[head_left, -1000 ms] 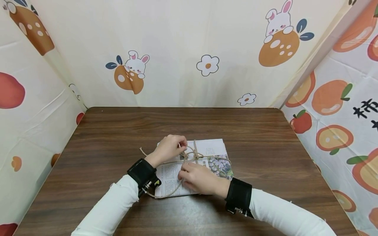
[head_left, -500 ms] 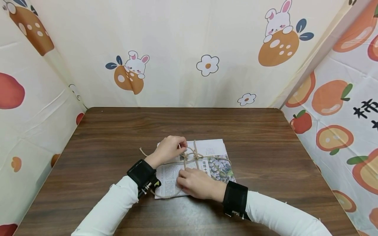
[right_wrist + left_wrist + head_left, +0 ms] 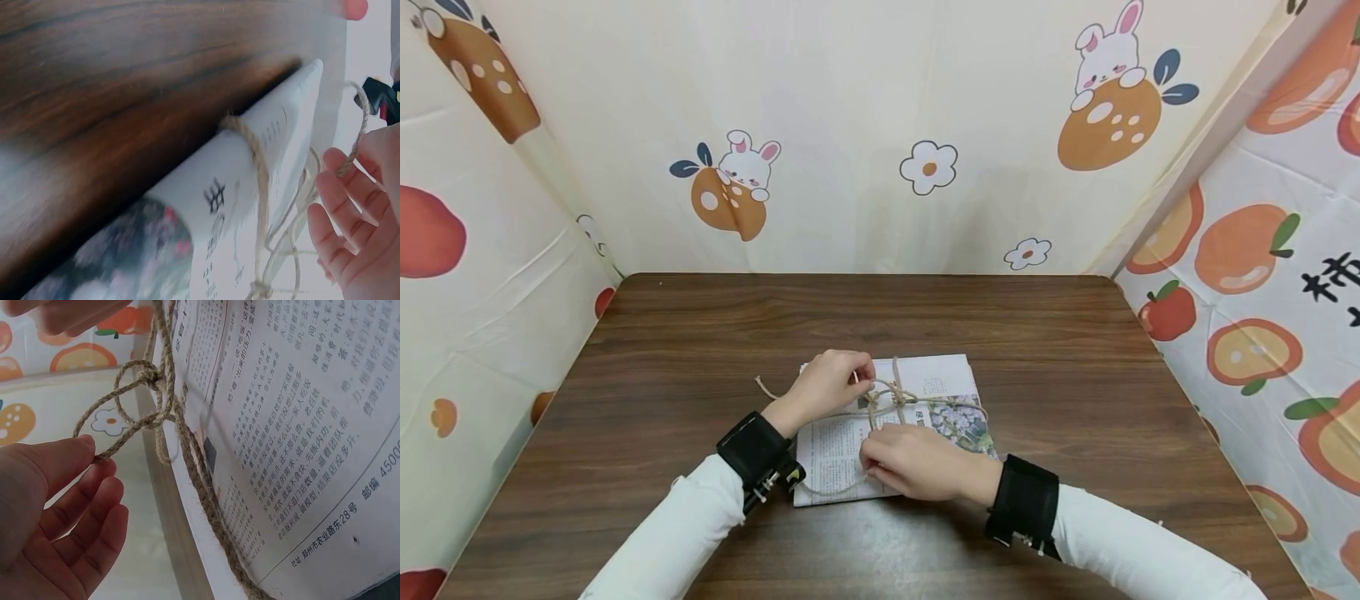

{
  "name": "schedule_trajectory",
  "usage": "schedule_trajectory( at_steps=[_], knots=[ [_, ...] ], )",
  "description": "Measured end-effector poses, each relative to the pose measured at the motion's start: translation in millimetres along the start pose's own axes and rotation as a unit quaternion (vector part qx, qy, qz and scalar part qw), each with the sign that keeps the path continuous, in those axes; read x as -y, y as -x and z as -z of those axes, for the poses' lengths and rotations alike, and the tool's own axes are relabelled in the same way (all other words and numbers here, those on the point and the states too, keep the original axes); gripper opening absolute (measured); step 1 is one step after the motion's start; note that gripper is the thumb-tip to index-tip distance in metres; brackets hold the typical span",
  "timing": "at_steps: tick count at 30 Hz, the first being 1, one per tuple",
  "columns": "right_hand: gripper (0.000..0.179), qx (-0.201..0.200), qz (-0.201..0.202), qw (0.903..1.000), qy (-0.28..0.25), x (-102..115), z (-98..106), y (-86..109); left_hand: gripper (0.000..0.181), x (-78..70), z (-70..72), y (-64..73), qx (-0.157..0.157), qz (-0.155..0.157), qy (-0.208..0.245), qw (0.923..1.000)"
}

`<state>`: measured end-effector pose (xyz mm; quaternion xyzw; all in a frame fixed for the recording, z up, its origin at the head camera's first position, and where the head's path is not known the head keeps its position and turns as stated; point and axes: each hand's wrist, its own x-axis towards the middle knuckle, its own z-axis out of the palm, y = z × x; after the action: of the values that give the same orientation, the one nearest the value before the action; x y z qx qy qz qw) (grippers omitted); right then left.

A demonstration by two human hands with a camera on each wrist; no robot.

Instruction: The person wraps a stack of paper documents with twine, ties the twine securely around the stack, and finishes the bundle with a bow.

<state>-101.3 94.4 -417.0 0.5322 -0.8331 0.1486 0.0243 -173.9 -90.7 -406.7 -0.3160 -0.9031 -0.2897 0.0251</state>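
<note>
A flat bundle of printed newspaper (image 3: 827,454), with a floral picture on its right side, lies bound crosswise with twine (image 3: 955,402). Near its top left, my left hand (image 3: 831,383) pinches a twine loop (image 3: 103,400) between thumb and forefinger, beside the knot (image 3: 150,378). My right hand (image 3: 928,462) is over the bundle's lower part. In the right wrist view its thumb and forefinger pinch a loose length of twine (image 3: 364,115), the other fingers loosely bent. That strand curves left along the bundle's near edge.
The bundle rests on a brown wood-grain table (image 3: 700,333). A frayed twine end (image 3: 762,384) sticks out left of it. Printed cloth with rabbits and fruit (image 3: 835,108) stands around the back and sides. Each wrist wears a black camera band (image 3: 1026,504).
My right hand drew slightly toward the near edge, then came back right and a little farther away. The left hand stays almost in place, still pinching its loop. Twine near the knot has shifted.
</note>
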Motion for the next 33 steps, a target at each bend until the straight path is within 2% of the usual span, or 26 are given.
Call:
schedule_trajectory(
  at_steps=[7,11,17,23,28,33],
  knots=[
    [0.008,-0.009,-0.026,0.9996,0.000,-7.8,13.6,16.8,0.008,-3.8,2.2,5.5,0.001,-0.007,-0.011,0.9999],
    [0.003,-0.016,-0.030,0.9994,0.008,-16.1,20.2,26.3,0.009,-4.8,2.4,8.9,0.002,-0.010,-0.011,0.9999],
    [0.017,-0.041,-0.034,0.9984,0.019,-29.2,27.8,37.0,0.010,-5.5,1.6,12.6,-0.001,-0.014,-0.005,0.9999],
    [0.026,-0.065,-0.044,0.9968,0.013,-40.8,27.7,43.1,0.011,-5.4,-1.1,15.7,0.004,-0.010,-0.004,0.9999],
    [0.030,-0.093,-0.054,0.9940,0.021,-51.6,26.7,46.0,0.012,-5.5,-2.8,18.5,0.006,-0.020,-0.007,0.9998],
    [0.030,-0.087,-0.066,0.9927,0.050,-62.2,28.1,52.2,0.011,-6.7,-3.9,21.5,0.011,-0.036,-0.020,0.9991]
  ],
)
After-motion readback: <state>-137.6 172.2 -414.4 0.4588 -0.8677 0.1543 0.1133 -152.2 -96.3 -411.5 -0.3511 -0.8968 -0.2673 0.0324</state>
